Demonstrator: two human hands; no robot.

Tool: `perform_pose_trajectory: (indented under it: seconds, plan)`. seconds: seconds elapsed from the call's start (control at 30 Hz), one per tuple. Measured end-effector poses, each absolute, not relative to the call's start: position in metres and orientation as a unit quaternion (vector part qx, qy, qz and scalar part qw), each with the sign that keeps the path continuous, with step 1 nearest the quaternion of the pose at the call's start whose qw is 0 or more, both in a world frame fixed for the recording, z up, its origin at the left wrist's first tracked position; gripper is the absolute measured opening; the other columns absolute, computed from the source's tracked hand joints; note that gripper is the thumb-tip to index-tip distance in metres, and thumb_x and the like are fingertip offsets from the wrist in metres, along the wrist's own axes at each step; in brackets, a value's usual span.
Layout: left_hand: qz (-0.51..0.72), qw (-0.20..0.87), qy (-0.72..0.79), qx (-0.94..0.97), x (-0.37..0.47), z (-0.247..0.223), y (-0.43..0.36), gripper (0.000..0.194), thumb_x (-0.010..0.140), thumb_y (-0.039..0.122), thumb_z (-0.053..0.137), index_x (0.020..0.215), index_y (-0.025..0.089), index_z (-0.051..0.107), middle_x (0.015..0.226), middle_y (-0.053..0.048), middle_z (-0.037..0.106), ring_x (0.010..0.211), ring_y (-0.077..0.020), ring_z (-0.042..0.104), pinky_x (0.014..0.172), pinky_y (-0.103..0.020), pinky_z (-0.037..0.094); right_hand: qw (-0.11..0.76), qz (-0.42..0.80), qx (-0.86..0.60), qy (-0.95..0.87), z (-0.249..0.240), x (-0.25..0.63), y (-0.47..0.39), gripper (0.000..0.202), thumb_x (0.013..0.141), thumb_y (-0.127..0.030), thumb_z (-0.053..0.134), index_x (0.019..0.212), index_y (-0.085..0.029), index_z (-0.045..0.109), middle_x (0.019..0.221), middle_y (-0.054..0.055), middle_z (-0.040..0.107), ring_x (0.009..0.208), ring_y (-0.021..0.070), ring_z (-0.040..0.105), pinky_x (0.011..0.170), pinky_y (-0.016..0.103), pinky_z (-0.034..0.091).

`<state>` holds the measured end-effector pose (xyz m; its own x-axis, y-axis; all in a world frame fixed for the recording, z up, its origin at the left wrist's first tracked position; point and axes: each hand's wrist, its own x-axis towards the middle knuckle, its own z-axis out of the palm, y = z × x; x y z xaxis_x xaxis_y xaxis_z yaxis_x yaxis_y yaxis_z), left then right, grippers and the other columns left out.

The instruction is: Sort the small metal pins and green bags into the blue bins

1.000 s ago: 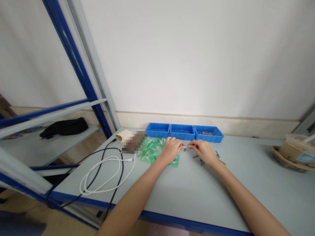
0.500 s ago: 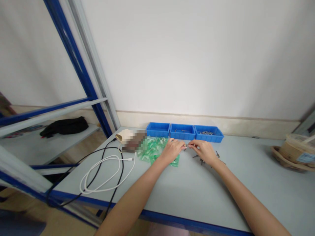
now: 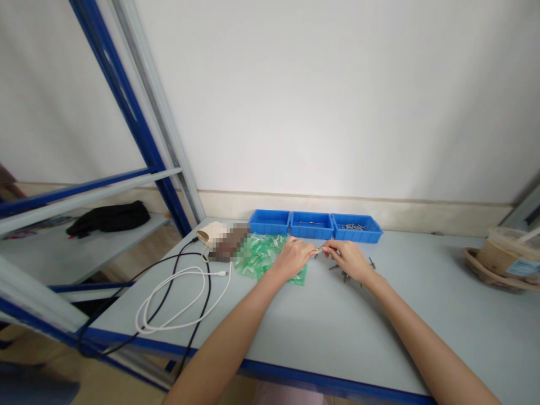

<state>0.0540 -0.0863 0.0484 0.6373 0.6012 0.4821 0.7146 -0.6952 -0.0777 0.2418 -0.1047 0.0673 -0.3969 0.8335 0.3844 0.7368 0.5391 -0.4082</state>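
Observation:
My left hand [image 3: 295, 257] is closed in a pinch on a small, thin metal piece [image 3: 318, 250], which looks like a screw. At the piece's right end, the fingers of my right hand [image 3: 349, 259] are pinched together against it. Its exact shape is too small to make out. Loose dark metal pieces [image 3: 346, 277], resembling screws, lie under and beside my right hand. Green plastic bags [image 3: 260, 254] are heaped to the left, partly covered by my left hand.
Three blue bins stand in a row along the wall: a left one [image 3: 270, 229], a middle one [image 3: 311, 232] with a few thin pieces, and a right one [image 3: 358, 237] with several metal pieces. A white cable [image 3: 169, 326] coils at left. A plastic tub [image 3: 506, 256] sits at right.
The fingers of my right hand have shifted slightly around the small metal piece, which shows a little more between my hands. The rest looks the same.

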Motion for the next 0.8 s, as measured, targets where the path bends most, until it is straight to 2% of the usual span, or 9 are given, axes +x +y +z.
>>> perform_pose_trajectory:
  seconds: [0.1, 0.2, 0.37, 0.43, 0.6, 0.7, 0.8]
  plan:
    - [-0.235, 0.127, -0.370, -0.890, 0.054, 0.047, -0.085, 0.029, 0.093, 0.033, 0.033, 0.090, 0.017, 0.057, 0.077, -0.002, 0.063, 0.075, -0.0146, 0.057, 0.075, -0.028, 0.033, 0.274, 0.098, -0.466, -0.835, 0.068, 0.242, -0.105, 0.034, 0.090, -0.033, 0.036, 0.068, -0.020, 0.058, 0.066, 0.000, 0.063, 0.062, 0.0144, 0.056, 0.061, 0.023, 0.034]
    - [-0.248, 0.116, -0.374, -0.886, 0.054, 0.048, -0.086, 0.029, 0.093, 0.034, 0.034, 0.089, 0.018, 0.058, 0.073, -0.001, 0.064, 0.070, -0.0141, 0.057, 0.074, -0.027, 0.034, 0.270, 0.114, -0.458, -0.839, 0.068, 0.241, -0.104, 0.037, 0.090, -0.034, 0.033, 0.069, -0.020, 0.059, 0.066, 0.001, 0.063, 0.063, 0.0149, 0.056, 0.062, 0.024, 0.036]
    - [-0.244, 0.090, -0.395, -0.881, 0.054, 0.051, -0.088, 0.031, 0.093, 0.030, 0.034, 0.081, 0.017, 0.060, 0.068, 0.000, 0.064, 0.066, -0.0139, 0.057, 0.070, -0.026, 0.035, 0.311, 0.122, -0.462, -0.821, 0.061, 0.241, -0.101, 0.028, 0.085, -0.041, 0.044, 0.092, -0.022, 0.063, 0.081, 0.003, 0.067, 0.067, 0.0157, 0.058, 0.063, 0.025, 0.039]
    - [-0.241, 0.084, -0.399, -0.881, 0.055, 0.051, -0.089, 0.031, 0.093, 0.030, 0.034, 0.081, 0.017, 0.060, 0.070, -0.001, 0.064, 0.067, -0.0143, 0.058, 0.071, -0.026, 0.036, 0.325, 0.110, -0.462, -0.818, 0.059, 0.243, -0.099, 0.024, 0.084, -0.039, 0.048, 0.089, -0.022, 0.065, 0.085, 0.003, 0.068, 0.071, 0.0161, 0.059, 0.065, 0.025, 0.040]
    - [-0.240, 0.081, -0.388, -0.886, 0.056, 0.049, -0.088, 0.022, 0.091, 0.031, 0.041, 0.096, 0.016, 0.057, 0.075, -0.001, 0.066, 0.071, -0.0140, 0.060, 0.074, -0.026, 0.036, 0.324, 0.092, -0.479, -0.811, 0.059, 0.244, -0.098, 0.025, 0.085, -0.033, 0.045, 0.082, -0.022, 0.066, 0.084, 0.003, 0.069, 0.075, 0.0178, 0.061, 0.065, 0.025, 0.040]
    - [-0.236, 0.091, -0.384, -0.888, 0.055, 0.050, -0.088, 0.023, 0.092, 0.030, 0.039, 0.090, 0.017, 0.058, 0.073, -0.001, 0.066, 0.070, -0.0139, 0.060, 0.074, -0.026, 0.036, 0.316, 0.101, -0.478, -0.813, 0.060, 0.243, -0.099, 0.028, 0.087, -0.035, 0.042, 0.082, -0.021, 0.067, 0.085, 0.003, 0.069, 0.076, 0.0180, 0.061, 0.065, 0.026, 0.040]
    - [-0.238, 0.087, -0.382, -0.889, 0.054, 0.051, -0.089, 0.027, 0.092, 0.030, 0.037, 0.085, 0.017, 0.060, 0.072, -0.001, 0.065, 0.069, -0.0138, 0.059, 0.073, -0.026, 0.036, 0.318, 0.104, -0.470, -0.817, 0.061, 0.242, -0.099, 0.028, 0.085, -0.039, 0.044, 0.090, -0.023, 0.066, 0.089, 0.004, 0.069, 0.071, 0.0170, 0.060, 0.065, 0.026, 0.041]
